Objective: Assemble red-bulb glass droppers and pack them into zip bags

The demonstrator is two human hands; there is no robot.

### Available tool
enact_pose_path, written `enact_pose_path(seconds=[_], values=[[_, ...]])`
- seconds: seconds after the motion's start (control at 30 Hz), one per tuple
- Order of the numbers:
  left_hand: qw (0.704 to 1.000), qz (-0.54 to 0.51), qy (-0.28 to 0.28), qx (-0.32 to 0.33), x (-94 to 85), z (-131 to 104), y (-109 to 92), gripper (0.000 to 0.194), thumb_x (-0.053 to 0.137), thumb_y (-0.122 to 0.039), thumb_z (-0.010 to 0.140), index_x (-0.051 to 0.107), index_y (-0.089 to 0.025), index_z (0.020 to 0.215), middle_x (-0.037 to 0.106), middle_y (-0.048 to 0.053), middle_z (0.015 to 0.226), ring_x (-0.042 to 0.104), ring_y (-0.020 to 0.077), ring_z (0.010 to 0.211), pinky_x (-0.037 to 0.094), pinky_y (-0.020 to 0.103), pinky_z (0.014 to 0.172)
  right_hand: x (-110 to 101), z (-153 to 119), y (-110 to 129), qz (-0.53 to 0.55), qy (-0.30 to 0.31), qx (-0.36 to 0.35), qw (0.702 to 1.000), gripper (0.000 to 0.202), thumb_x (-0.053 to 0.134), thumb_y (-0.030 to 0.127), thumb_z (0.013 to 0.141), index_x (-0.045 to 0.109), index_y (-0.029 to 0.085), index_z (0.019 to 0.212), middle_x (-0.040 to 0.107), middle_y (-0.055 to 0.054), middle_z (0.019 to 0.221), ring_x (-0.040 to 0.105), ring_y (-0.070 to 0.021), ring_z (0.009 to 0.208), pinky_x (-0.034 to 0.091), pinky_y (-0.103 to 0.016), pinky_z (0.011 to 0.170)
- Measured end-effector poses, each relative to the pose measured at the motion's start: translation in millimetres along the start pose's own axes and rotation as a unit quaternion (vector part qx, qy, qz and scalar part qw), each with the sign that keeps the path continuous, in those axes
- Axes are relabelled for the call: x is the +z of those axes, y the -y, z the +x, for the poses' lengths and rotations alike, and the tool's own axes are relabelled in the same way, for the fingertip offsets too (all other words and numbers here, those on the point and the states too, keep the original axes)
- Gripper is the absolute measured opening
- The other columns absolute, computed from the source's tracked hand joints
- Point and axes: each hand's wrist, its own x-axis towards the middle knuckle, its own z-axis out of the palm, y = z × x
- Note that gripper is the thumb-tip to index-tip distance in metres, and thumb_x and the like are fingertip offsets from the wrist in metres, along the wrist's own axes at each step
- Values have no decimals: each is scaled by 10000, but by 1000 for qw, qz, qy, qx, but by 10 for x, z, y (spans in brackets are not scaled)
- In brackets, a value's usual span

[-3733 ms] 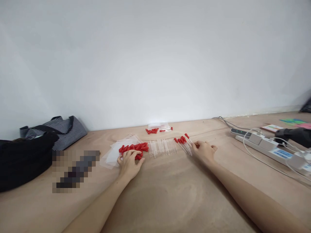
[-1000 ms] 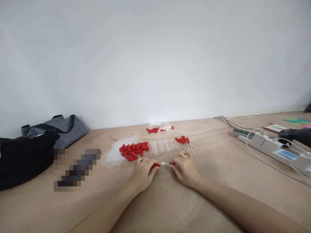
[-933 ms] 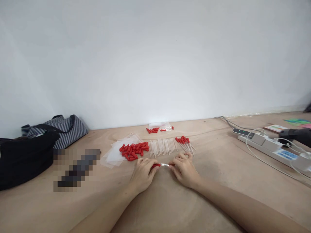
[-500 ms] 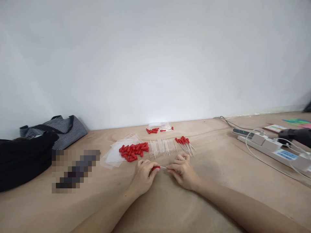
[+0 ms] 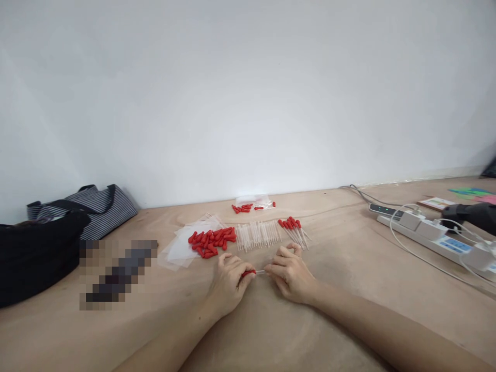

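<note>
My left hand (image 5: 231,283) pinches a red rubber dropper bulb (image 5: 249,272) between thumb and fingers. A thin clear dropper tube (image 5: 260,272) runs level from the bulb's mouth into my right hand (image 5: 291,275), whose fingertips are closed on it. How deep the tube sits in the bulb is hidden. Beyond my left hand lies a pile of red bulbs (image 5: 211,241). To its right is a row of loose clear tubes (image 5: 259,235). Several droppers with red bulbs on their tubes (image 5: 293,230) lie together beyond my right hand.
Clear plastic bags (image 5: 179,247) lie under the bulb pile. More red bulbs (image 5: 242,208) and a bag (image 5: 253,200) are near the wall. A striped bag (image 5: 112,206) and black cloth (image 5: 34,258) stand left; a power strip (image 5: 430,240) with cables lies right.
The tube between my hands now lies straighter, in line with the bulb. Both hands keep their grips, and the view has shifted slightly.
</note>
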Motion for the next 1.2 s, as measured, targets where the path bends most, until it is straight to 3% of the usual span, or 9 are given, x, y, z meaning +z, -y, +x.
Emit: enact_pose_path(seconds=[0.27, 0.6, 0.83, 1.0, 1.1, 1.2], values=[[999, 10, -17, 31, -15, -12, -28, 139, 445, -240, 819, 562, -201, 753, 636, -17, 683, 548, 141, 689, 248, 411, 862, 1, 43, 31, 26, 24, 25, 999, 161, 432, 161, 798, 569, 179, 715, 580, 4, 647, 418, -138, 733, 182, -358, 770], [999, 17, -14, 38, -7, -15, -37, 140, 457, -243, 806, 567, -205, 729, 638, -22, 653, 552, 142, 670, 244, 418, 872, 4, 100, 84, 57, 68, 64, 994, 189, 433, 141, 790, 529, 171, 630, 596, 32, 597, 431, -114, 687, 181, -333, 760], [1000, 9, -9, 24, -23, 9, -30, 145, 470, -263, 802, 577, -208, 722, 631, -30, 638, 552, 137, 663, 234, 429, 888, -14, 119, 38, 72, 95, 61, 991, 233, 395, 175, 841, 555, 186, 671, 614, 33, 624, 440, -113, 683, 189, -323, 742], [1000, 3, -16, -11, -55, 33, 5, 141, 476, -274, 812, 598, -227, 760, 658, -31, 709, 558, 139, 698, 203, 447, 909, -101, 110, -33, 42, 65, 29, 997, 161, 431, 257, 843, 589, 223, 846, 627, 4, 753, 464, -134, 762, 186, -334, 762], [1000, -2, -22, -20, -52, 36, 35, 158, 460, -290, 828, 614, -260, 843, 669, -23, 783, 559, 149, 759, 206, 441, 914, -108, 89, -71, 1, 43, 22, 999, 172, 437, 229, 828, 609, 228, 825, 612, -14, 767, 464, -144, 773, 186, -340, 760], [997, 10, -46, -64, -49, 35, 103, 235, 452, -320, 826, 554, -274, 1033, 637, 14, 980, 523, 191, 926, 242, 438, 890, -102, 79, -184, -33, 17, 70, 997, 183, 441, 222, 813, 623, 235, 801, 614, -18, 749, 478, -153, 780, 191, -341, 760]])
